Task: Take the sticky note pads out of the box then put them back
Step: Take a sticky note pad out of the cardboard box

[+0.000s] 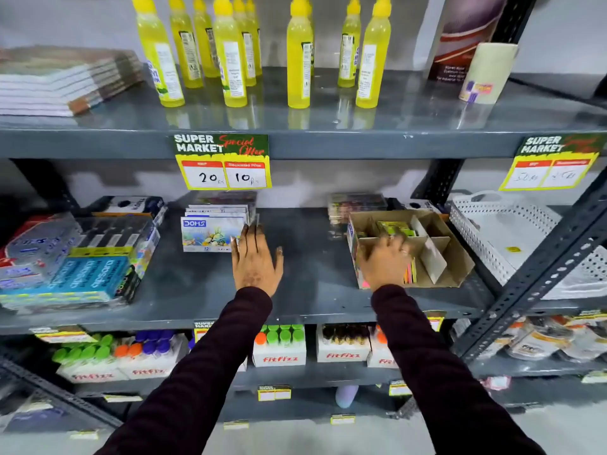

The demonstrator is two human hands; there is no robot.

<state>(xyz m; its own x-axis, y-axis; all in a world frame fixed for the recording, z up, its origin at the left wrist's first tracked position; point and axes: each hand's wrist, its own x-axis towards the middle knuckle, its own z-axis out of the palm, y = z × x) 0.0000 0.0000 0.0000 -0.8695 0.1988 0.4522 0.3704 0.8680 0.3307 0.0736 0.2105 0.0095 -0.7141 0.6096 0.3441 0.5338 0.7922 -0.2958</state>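
A brown cardboard box [455,257] with inner dividers sits on the right of the middle shelf. Neon pink, orange and yellow sticky note pads [410,273] stand in its front left compartment. More green and yellow pads [394,227] lie in the rear left one. My right hand [384,262] reaches down into the front left compartment, fingers curled over the pads there and hiding most of them. My left hand [256,259] lies flat and open on the bare shelf, its fingertips beside a DOMS box [210,233].
Grey metal shelf [312,284] with a white perforated basket [512,234] right of the box and stacked pencil packs [82,261] at left. Yellow bottles [230,54] stand on the shelf above; price tags [223,162] hang from its edge. Fitfizz boxes [279,353] fill the lower shelf.
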